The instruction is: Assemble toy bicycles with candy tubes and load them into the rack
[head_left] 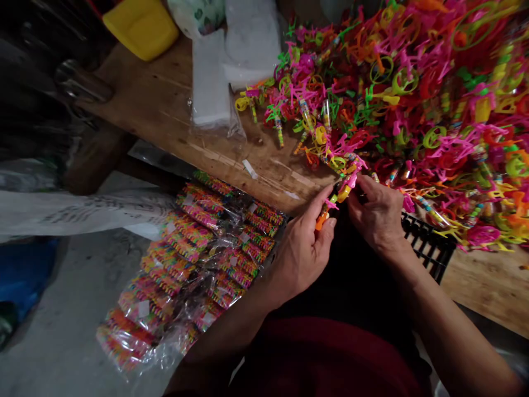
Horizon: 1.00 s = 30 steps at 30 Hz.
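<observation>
We are holding small toys (344, 192) in our curled left hand (303, 248), our half-curled right hand (378, 214) is resting by their far end, grip unclear, and we are risking snags because a tangled pile (433, 138) is crowding beyond that hand.

So it's just the one cam, worn on the person's head, looking forward and steeply down. Left grip (303, 248) and right grip (378, 212) are pretty close, around the middle of the frame. View's kinda tilted: the tabletop (152, 105) slants from upper left to lower right. It's wide enough to catch floor (78, 309) at lower left and dark red clothing (330, 353) bottom centre.
</observation>
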Tool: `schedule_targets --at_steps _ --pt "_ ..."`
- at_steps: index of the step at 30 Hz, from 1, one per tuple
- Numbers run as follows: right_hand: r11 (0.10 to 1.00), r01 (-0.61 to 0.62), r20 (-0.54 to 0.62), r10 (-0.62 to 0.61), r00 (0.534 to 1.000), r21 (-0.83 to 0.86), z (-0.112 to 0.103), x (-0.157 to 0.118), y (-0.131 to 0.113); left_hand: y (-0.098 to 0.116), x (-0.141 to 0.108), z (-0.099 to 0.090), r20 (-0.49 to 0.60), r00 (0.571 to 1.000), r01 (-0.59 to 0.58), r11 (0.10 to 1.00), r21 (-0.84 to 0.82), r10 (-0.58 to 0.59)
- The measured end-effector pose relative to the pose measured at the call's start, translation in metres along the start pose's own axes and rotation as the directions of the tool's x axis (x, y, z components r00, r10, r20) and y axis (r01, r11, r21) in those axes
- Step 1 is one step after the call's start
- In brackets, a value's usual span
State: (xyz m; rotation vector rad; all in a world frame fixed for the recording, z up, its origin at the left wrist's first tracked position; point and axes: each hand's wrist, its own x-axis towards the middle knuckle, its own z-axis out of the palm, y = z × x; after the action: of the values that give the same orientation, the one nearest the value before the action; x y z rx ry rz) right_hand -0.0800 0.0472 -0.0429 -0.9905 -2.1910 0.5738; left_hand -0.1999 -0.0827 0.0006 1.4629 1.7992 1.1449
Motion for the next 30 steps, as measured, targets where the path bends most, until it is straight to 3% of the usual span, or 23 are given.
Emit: schedule_targets --at_steps 4,8,13,17,25,30 --pt "1.0 0.001 -0.002 -0.001 1.0 0.001 0.0 -0.001 -0.002 0.003 0.008 -0.006 0.0 1.0 0.028 0.999 -0.039 -0.028" --pt "0.998 -0.014 -0.005 0.014 1.0 0.054 0.001 0.0 -0.004 0.001 0.038 -0.014 0.087 0.996 0.02 0.992 -0.126 -0.009" --pt "0.998 0.061 -0.049 -0.061 0.997 0.007 0.009 -0.003 -0.003 0.006 0.069 -0.014 0.152 0.988 -0.012 0.999 0.053 0.003" --pt "0.997 0.027 0.001 -0.027 1.0 -0.079 0.014 -0.007 -0.004 0.013 0.071 -0.01 0.23 0.972 0.015 0.986 0.166 -0.053" --pt "0.993 -0.034 0.065 0.041 0.997 -0.11 0.018 -0.009 -0.004 0.003 0.071 -0.003 0.111 0.994 0.001 0.984 0.181 -0.021" --pt "0.991 0.051 -0.09 -0.063 0.994 -0.125 -0.01 -0.012 -0.003 0.01 0.069 -0.007 0.129 0.991 -0.017 0.955 0.295 -0.023"
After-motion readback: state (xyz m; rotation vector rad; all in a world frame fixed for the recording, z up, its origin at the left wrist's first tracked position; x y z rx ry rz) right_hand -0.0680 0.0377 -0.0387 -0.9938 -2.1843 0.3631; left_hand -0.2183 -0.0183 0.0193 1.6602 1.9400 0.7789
